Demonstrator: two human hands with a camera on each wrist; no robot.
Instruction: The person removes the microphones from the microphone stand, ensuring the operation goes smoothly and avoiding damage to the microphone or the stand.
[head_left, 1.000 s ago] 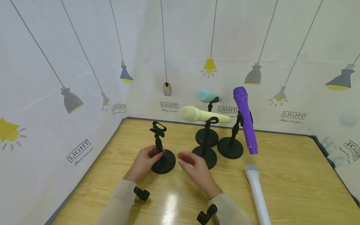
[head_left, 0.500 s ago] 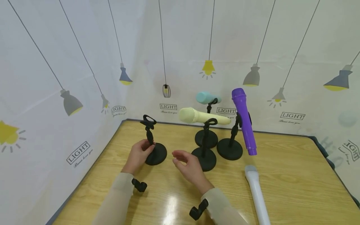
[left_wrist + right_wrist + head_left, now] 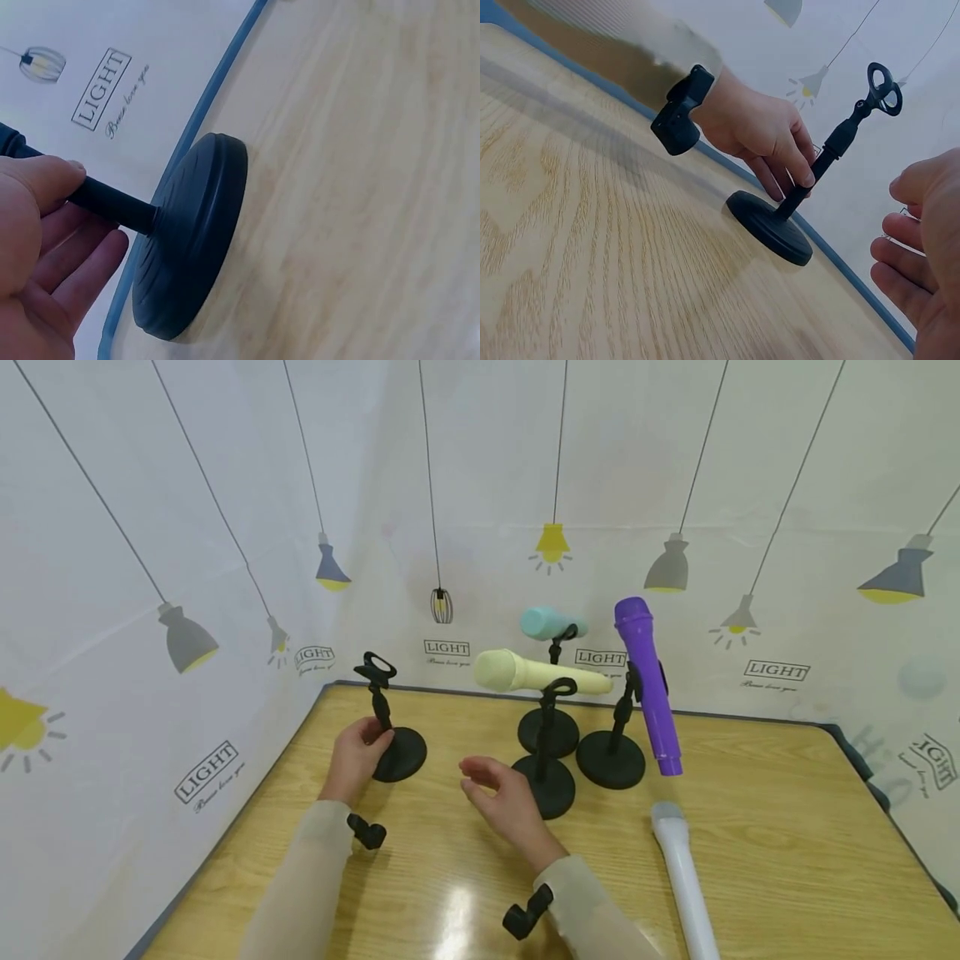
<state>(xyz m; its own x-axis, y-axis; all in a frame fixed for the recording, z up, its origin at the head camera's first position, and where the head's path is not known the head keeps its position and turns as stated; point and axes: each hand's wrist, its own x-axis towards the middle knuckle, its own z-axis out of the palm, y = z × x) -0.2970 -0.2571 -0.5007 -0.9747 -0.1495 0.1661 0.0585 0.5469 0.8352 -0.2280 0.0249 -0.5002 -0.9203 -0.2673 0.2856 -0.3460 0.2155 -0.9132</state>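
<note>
My left hand [image 3: 355, 762] grips the stem of a black microphone stand [image 3: 402, 755] at the left of the table. In the left wrist view, the thumb and fingers close round the post [image 3: 112, 204] above the round base [image 3: 196, 240]. The clip [image 3: 375, 668] on top of this stand holds no microphone. My right hand [image 3: 506, 803] hovers with loosely bent fingers and nothing in them, left of the stand [image 3: 551, 787] that bears a cream microphone [image 3: 540, 673]. In the right wrist view its fingers [image 3: 907, 277] show at the right edge.
Behind the cream microphone, a light blue microphone [image 3: 551, 622] sits on another stand [image 3: 536, 732]. To the right, a purple microphone [image 3: 648, 693] leans in its stand [image 3: 611, 760]. A white microphone [image 3: 684, 881] lies on the wooden table [image 3: 795, 843]. Printed cloth walls border the table's back and left.
My left hand has carried the stand left and back, away from my right hand. The right hand has shifted slightly left, then stayed nearly still.
</note>
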